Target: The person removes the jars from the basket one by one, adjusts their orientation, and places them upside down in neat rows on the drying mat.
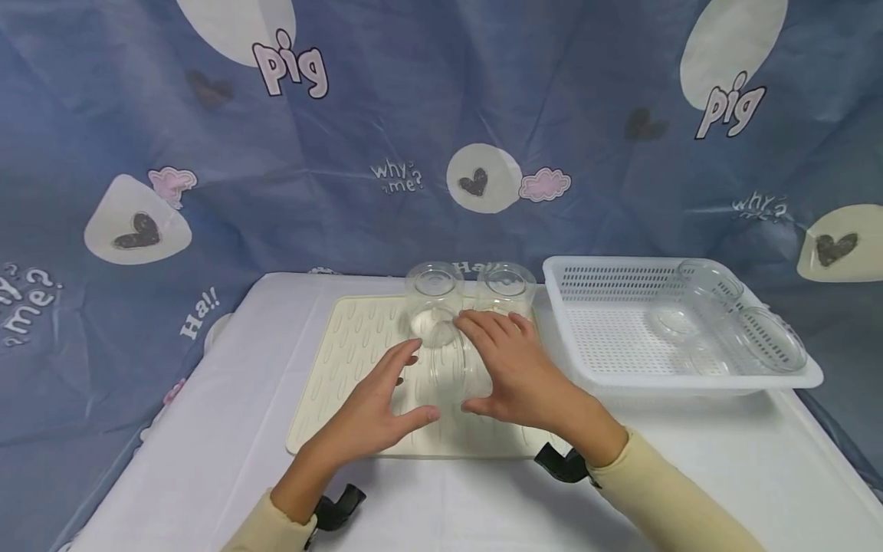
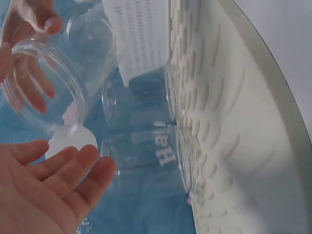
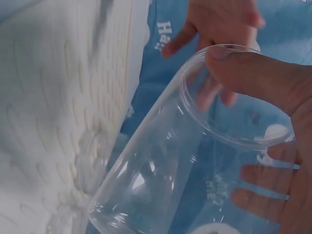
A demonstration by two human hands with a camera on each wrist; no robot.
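Observation:
A clear plastic jar [image 1: 448, 372] is tilted in the air between the two hands, above a cream ridged mat [image 1: 345, 368]. My right hand [image 1: 520, 372] grips it at the mouth; in the right wrist view the thumb lies on the rim of this jar [image 3: 156, 161] and the fingers are along its far side. The left hand [image 1: 366, 410] is beside the jar with fingers extended and thumb spread, holding nothing. Two similar jars, one left [image 1: 434, 284] and one right [image 1: 507, 284], stand at the mat's back edge.
A white perforated plastic basket [image 1: 572, 337] sits to the right of the mat, with clear jars [image 1: 773, 341] lying in its right part. White cloth [image 1: 228, 429] covers the table. Behind hangs a blue printed curtain [image 1: 372, 230].

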